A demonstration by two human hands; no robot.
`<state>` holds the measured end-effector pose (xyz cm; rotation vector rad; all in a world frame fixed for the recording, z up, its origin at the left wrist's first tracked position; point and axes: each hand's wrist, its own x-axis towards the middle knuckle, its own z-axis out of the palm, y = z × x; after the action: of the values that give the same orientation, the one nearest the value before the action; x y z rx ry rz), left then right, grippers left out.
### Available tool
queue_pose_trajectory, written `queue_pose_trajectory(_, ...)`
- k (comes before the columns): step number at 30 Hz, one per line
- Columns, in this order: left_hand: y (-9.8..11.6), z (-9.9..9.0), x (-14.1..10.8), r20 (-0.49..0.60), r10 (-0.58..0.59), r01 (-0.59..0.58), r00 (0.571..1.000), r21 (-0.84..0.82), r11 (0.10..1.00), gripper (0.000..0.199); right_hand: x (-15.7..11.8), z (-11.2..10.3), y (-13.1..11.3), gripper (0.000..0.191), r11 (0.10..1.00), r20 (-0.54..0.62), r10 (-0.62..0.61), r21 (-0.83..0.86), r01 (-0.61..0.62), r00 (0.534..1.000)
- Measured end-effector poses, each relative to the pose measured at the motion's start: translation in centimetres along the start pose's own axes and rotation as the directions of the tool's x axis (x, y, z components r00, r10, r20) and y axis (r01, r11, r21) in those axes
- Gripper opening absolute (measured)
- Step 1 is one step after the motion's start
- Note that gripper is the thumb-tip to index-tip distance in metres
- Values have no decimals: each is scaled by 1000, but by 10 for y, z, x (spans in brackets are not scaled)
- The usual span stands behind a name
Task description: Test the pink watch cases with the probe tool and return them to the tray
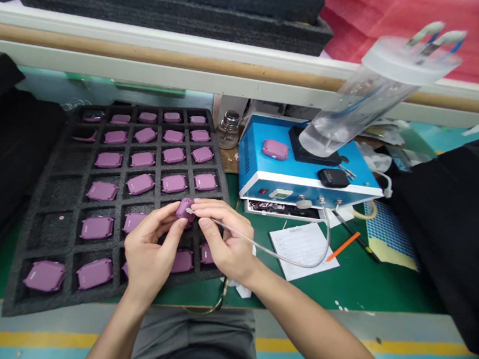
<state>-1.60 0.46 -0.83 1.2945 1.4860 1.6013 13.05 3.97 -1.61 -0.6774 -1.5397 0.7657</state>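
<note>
Between the thumb and fingers of my left hand [154,244] is a purple watch case [185,209], tilted on edge over the foam tray. My right hand [228,237] pinches the end of a clear thin tube [266,252], whose small tip touches or nearly touches the case. From there the tube curves right and up to the front of a blue machine [307,177]. Under my hands lies the black foam tray [58,215], with purple watch cases such as this one [98,227] in most of its pockets. My hands hide some pockets.
On the blue machine stand a clear cylinder [355,100], a purple case [275,149] and a black case [333,178]. A glass bottle [229,129] is beside it. Paper [300,249] and an orange stick [343,246] lie right. A shelf edge [149,62] crosses behind.
</note>
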Motion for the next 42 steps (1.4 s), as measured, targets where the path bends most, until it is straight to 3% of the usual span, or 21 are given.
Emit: queue_pose_trajectory(42,-1,-1,-1,6,-10,10,1000,9,1000,31,-1,0,0,18,1000,-2,10,-30,-10,1000)
